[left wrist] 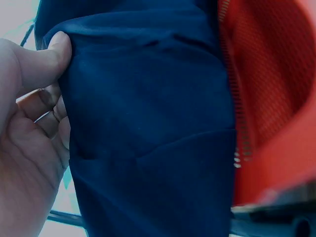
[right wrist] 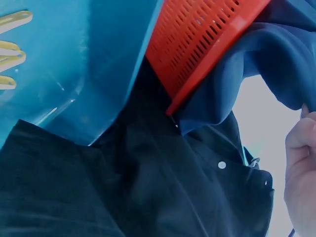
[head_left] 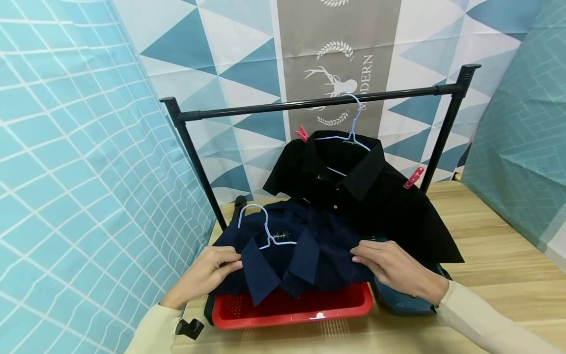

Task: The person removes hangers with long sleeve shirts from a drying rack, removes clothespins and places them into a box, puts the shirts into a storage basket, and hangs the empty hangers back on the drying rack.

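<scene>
A navy collared shirt (head_left: 333,250) is spread over a red basket (head_left: 292,318) in the head view. Its neck opening holds a pale blue hanger (head_left: 267,226), hook upward. At the shirt's left shoulder area, as seen from my head, my left hand (head_left: 208,272) pinches the cloth; the thumb (left wrist: 60,52) lies on top of the fabric in the left wrist view. My right hand (head_left: 393,265) pinches the navy cloth on the other side. Behind it, a black collared shirt (head_left: 398,216) hangs on another pale blue hanger (head_left: 355,118).
A black rack (head_left: 283,105) spans the back, its bar carrying the black shirt. Pink clothespins (head_left: 413,178) grip that shirt at both shoulders. To the right of the basket stands a blue bin (head_left: 400,301), holding several yellow-edged pieces (right wrist: 15,59). Everything stands on a wood-grain table (head_left: 491,236).
</scene>
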`<state>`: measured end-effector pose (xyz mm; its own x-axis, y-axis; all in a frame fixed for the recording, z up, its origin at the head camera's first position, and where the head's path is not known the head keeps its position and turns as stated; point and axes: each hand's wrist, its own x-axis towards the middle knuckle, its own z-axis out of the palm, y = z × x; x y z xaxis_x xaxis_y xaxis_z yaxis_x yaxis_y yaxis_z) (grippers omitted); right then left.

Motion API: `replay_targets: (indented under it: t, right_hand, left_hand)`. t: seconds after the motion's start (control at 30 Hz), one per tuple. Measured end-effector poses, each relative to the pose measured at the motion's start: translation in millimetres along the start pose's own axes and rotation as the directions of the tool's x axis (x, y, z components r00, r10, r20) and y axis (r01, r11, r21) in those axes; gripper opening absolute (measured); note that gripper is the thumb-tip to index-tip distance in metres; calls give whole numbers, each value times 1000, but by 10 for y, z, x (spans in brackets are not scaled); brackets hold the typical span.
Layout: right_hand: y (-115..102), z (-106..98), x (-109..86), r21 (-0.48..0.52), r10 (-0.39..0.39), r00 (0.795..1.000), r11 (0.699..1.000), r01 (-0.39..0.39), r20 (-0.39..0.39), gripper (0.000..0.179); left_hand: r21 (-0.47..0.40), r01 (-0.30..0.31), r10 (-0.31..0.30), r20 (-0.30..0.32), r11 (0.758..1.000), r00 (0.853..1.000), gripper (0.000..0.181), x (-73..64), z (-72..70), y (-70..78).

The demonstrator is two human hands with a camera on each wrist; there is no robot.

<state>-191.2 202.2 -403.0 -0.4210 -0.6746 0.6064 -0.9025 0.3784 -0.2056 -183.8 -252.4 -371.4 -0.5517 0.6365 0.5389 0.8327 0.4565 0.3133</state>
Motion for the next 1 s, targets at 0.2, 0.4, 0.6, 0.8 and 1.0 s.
replay_targets:
  t: [0.2,0.4,0.6,0.8,1.0]
  right_hand:
    - [-19,3,72,-13,-5,1000,1000,5,1,16]
    - [-27,-4,120,-14,-8,1000,1000,8,1,15]
    - [-38,18,170,-11,-16,1000,1000,16,-2,15]
    - [-67,62,182,12,-23,1000,1000,23,-20,24]
    - [-67,75,169,30,-40,999,999,40,-25,18]
  left_hand:
    - [6,-10,10,9,1000,1000,33,184,-10,47]
    - [-9,-34,34,-4,999,999,45,364,-17,80]
    - [-23,-32,31,-6,999,999,47,428,23,94]
    - [-30,-59,59,-6,998,998,45,417,59,88]
    - [-21,-78,77,-50,997,996,46,355,12,84]
